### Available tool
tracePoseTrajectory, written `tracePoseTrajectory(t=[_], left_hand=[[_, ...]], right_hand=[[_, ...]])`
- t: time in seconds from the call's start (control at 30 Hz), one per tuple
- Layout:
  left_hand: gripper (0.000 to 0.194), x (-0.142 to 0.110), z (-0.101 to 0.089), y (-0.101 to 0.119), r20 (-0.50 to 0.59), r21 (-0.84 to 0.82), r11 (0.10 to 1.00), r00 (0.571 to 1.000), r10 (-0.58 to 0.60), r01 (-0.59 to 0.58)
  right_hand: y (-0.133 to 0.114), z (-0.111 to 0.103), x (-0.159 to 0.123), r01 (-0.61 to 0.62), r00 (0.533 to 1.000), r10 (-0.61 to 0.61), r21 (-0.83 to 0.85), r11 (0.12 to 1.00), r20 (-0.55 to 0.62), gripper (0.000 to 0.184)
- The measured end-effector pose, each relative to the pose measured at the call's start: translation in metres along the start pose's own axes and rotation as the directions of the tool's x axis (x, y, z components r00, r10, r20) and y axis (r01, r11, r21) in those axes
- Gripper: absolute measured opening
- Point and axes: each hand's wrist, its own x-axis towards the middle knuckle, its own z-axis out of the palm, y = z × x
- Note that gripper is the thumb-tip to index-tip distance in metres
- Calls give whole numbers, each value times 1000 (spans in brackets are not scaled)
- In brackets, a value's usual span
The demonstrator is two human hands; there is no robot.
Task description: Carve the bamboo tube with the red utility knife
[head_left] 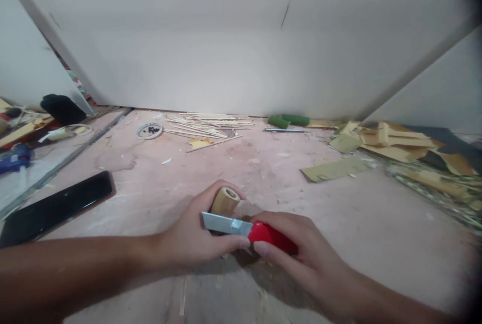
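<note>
My left hand (199, 233) is wrapped round a short hollow tube that looks like bamboo (225, 202), its open end tilted up and away. The thumb of that hand reaches right, its tip close to the knife's handle. In my right hand (297, 243) is a knife with a red handle (268, 236) and a flat, slanted-tip metal blade (220, 222). The blade points left and lies across the near side of the tube; whether it touches the tube I cannot tell. My left palm hides the tube's lower part.
A black phone (60, 206) lies at left. Thin sticks (211, 125), a round lid with dark bits (149, 131) and green pieces (288, 121) lie along the white panel (226, 63). Sandpaper-like scraps (399, 140) pile up at right. A blue tool (17, 158) is far left.
</note>
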Motion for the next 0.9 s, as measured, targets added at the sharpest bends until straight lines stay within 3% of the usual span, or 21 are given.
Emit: tracePoseTrajectory(t=[0.33,0.9], left_hand=[[46,-2,-1,0,7,50,999,1000,4,-5],[44,-2,1,3,33,0,1000,999,-27,27]], right_hand=[[4,0,-3,56,998,-56,9,998,-15,16],[2,-1,-3,26,999,-26,-11,1000,25,22]])
